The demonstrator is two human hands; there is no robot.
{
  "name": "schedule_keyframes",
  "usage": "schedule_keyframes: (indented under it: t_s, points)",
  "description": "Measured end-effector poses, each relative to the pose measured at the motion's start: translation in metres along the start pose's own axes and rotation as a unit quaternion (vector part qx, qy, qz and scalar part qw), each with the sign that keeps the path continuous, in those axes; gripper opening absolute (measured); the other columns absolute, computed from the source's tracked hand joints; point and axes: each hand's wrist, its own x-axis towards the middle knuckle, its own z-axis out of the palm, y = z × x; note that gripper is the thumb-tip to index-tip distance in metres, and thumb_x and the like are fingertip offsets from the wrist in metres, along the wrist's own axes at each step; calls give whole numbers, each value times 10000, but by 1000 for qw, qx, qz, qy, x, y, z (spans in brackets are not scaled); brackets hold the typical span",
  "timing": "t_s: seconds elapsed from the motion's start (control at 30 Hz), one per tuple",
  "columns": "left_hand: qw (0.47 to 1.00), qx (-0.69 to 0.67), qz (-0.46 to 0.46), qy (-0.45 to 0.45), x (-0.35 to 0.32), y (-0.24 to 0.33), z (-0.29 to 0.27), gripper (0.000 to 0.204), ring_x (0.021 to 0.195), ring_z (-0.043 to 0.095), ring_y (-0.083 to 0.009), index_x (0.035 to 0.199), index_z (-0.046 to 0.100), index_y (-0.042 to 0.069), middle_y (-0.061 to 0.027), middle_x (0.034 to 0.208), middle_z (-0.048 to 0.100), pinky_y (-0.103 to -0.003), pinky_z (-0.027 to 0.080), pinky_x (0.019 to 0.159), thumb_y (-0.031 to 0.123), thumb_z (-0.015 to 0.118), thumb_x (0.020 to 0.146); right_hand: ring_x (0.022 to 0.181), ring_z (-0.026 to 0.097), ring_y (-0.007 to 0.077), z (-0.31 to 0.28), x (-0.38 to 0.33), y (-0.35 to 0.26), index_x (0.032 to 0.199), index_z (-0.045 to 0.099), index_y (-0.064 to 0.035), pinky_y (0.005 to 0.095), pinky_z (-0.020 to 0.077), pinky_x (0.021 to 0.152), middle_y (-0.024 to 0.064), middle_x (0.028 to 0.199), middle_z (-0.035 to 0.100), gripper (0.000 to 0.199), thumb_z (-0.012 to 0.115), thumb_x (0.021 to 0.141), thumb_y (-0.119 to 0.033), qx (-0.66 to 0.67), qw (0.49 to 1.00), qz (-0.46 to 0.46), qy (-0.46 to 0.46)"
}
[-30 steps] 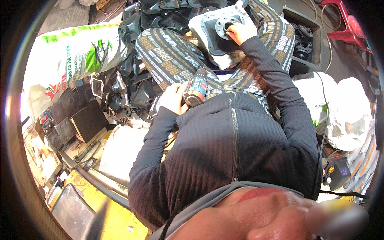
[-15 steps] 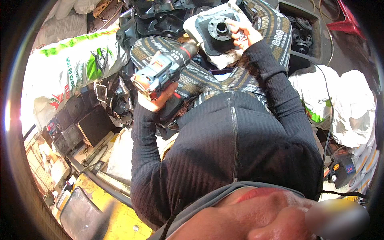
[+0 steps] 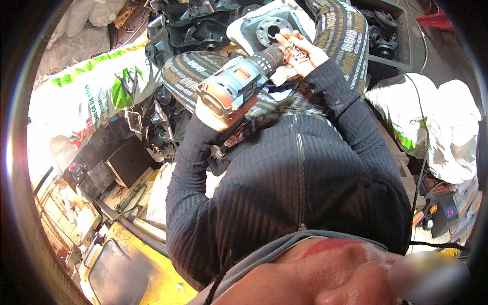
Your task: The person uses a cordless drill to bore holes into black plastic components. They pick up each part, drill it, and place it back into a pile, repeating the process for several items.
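Blue-and-black cordless drill with orange collar [image 3: 239, 86]: gripped in left hand [image 3: 211, 114], nose aimed at grey cast-metal housing with round bolted flange [image 3: 269, 28] resting on the lap. Right hand [image 3: 301, 51]: fingers at the drill's tip, beside the flange. White woven sack with green print [image 3: 86, 101]: left of the legs.

A white printed sack [image 3: 76, 96] with green markings lies at nine o'clock. Dark boxy parts [image 3: 109, 165] sit below it. Black metal castings [image 3: 190, 15] pile at twelve. White cloth bags [image 3: 447, 127] bunch at three. A yellow surface [image 3: 147, 274] shows at seven.
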Motion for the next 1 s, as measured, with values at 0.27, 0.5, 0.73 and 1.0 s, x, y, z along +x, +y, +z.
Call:
schedule_keyframes:
  t_s: [0.27,0.5,0.73,1.0]
  points:
    - [999,30,22,7,2,-7,10,492,1009,543,-281,1152,522,89,-102,1101,569,-378,434,866,229,697,714,968,595,216,4,1,10,1015,556,-56,285,518,756,138,1084,595,160,543,856,-40,10,997,-26,75]
    - [998,28,14,-48,3,-6,6,687,1150,449,-234,1293,343,61,-114,1229,476,-342,341,993,284,670,732,979,596,231,2,10,21,950,527,-44,360,507,842,141,1060,599,98,551,855,-56,5,996,-57,74]
    - [986,-163,-9,-23,-1,-11,16,866,1013,569,-199,1350,290,61,-121,1186,533,-289,452,883,80,763,625,892,619,206,-3,17,21,1057,497,-69,258,524,663,107,998,621,215,561,853,-87,-9,997,-9,70]
    - [984,169,42,-32,24,-22,-15,547,985,571,-232,1183,451,35,-123,1113,558,-323,451,872,212,687,723,564,502,111,-21,18,5,1008,586,-12,252,449,525,20,697,535,202,584,841,-124,-141,954,-62,259]
